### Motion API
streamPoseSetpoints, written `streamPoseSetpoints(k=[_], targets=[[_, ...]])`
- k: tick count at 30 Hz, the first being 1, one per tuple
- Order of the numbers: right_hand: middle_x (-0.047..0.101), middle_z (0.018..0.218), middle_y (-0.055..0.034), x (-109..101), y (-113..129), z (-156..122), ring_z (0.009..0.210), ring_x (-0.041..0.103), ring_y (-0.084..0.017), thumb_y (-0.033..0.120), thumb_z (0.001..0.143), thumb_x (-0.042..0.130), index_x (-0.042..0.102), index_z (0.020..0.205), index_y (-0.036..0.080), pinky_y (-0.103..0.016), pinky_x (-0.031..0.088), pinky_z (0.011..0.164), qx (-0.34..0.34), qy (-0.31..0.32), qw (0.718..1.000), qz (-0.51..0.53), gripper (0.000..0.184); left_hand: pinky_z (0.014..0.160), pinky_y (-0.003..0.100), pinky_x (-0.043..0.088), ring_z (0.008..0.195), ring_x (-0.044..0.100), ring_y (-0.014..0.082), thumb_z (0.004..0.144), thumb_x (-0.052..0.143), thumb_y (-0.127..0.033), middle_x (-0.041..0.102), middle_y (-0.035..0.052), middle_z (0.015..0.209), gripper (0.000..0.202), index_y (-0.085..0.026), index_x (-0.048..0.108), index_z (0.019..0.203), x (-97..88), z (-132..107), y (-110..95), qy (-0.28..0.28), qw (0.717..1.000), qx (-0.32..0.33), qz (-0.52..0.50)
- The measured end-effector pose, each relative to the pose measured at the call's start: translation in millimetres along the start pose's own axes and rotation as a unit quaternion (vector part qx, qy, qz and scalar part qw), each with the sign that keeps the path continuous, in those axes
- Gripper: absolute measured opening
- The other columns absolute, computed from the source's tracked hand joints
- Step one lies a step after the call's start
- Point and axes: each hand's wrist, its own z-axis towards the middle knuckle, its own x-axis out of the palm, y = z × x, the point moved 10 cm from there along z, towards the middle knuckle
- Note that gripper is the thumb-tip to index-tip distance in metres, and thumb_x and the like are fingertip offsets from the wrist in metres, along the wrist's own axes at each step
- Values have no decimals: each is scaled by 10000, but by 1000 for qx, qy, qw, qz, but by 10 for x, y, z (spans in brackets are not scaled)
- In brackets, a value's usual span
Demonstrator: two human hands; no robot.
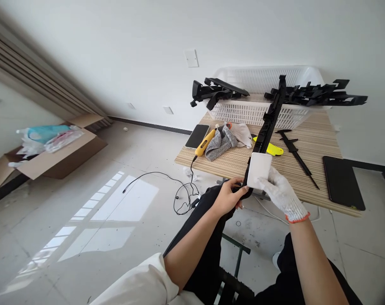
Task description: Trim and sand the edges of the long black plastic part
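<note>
My bare left hand (228, 198) is closed around the lower end of a long black plastic strip (270, 123), which has clips and ribs along it. The strip slants up and away over the table edge towards the basket. In my right hand (279, 191), in a white knit glove with an orange cuff, a flat white rectangular piece (259, 166) with rounded corners is pinched. It lies over the near part of the strip and hides it there; whether the two touch, I cannot tell. A yellow utility knife (275, 149) lies just behind the strip.
On the striped wooden table (319, 146) are a white basket (233, 111) with black plastic parts (319, 94) across its rim, a yellow corded tool (205, 143), grey cloth (221, 142), a black caliper (297, 154), a phone (197, 135) and a tablet (343, 182). A cardboard box (65, 156) stands left.
</note>
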Motion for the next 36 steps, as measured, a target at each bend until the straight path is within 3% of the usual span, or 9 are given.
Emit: streamPoseSetpoints(k=[3,11,13,17,20,23,28,31,36], targets=[[698,1219,-96,-97,18,14,1077,658,-269,441,855,642,730,1087,191,-355,534,902,0,-43,999,3,352,345,177,434,314,493,62,871,659,-456,559,-69,580,359,-151,574,1039,28,4,-30,17,1000,9,20],[709,1209,-71,-49,78,38,1102,665,-275,431,877,643,764,1065,218,-363,541,925,-3,-4,1000,13,309,403,235,527,381,591,107,919,586,-446,718,15,777,372,-225,335,1084,250,-13,35,185,980,-67,16],[706,1220,-65,43,66,40,1110,666,-277,421,852,683,768,1059,228,-368,543,934,3,45,999,6,295,451,252,565,496,663,141,916,597,-436,696,10,768,388,-222,342,1116,270,-1,22,195,978,-70,14],[726,1173,-61,-63,45,57,1051,692,-264,408,869,662,741,1119,235,-365,569,875,27,-6,999,46,314,519,289,609,787,741,238,906,613,-496,641,13,775,453,-215,361,1156,284,29,-10,192,979,-73,5],[735,1170,-51,101,58,60,1069,688,-267,369,817,736,747,1114,243,-353,562,894,38,82,995,30,324,460,274,568,596,690,177,919,588,-518,661,23,804,479,-213,334,1187,301,28,-19,215,973,-84,16],[754,1088,-57,-10,30,99,960,709,-249,415,871,661,738,1090,225,-346,580,796,54,26,996,65,300,386,234,482,403,540,94,964,518,-492,682,21,790,421,-212,306,1196,302,11,-13,245,963,-100,39],[740,1056,-60,105,68,148,964,692,-251,402,844,693,757,1025,212,-348,568,803,27,77,996,26,270,329,169,323,351,440,52,997,464,-438,647,-13,755,381,-211,306,1259,297,20,-33,268,958,-98,23],[730,988,-67,-8,67,181,862,683,-232,446,877,632,753,985,203,-348,564,732,25,11,999,30,292,330,168,303,336,412,44,996,467,-421,639,-22,740,426,-212,303,1329,279,57,-20,265,959,-102,18],[709,1099,-68,133,66,191,956,661,-241,420,847,679,766,922,205,-351,545,810,24,74,997,-4,244,329,186,295,326,402,61,995,451,-354,633,-20,714,552,-217,216,1476,279,86,-55,278,954,-110,10]])
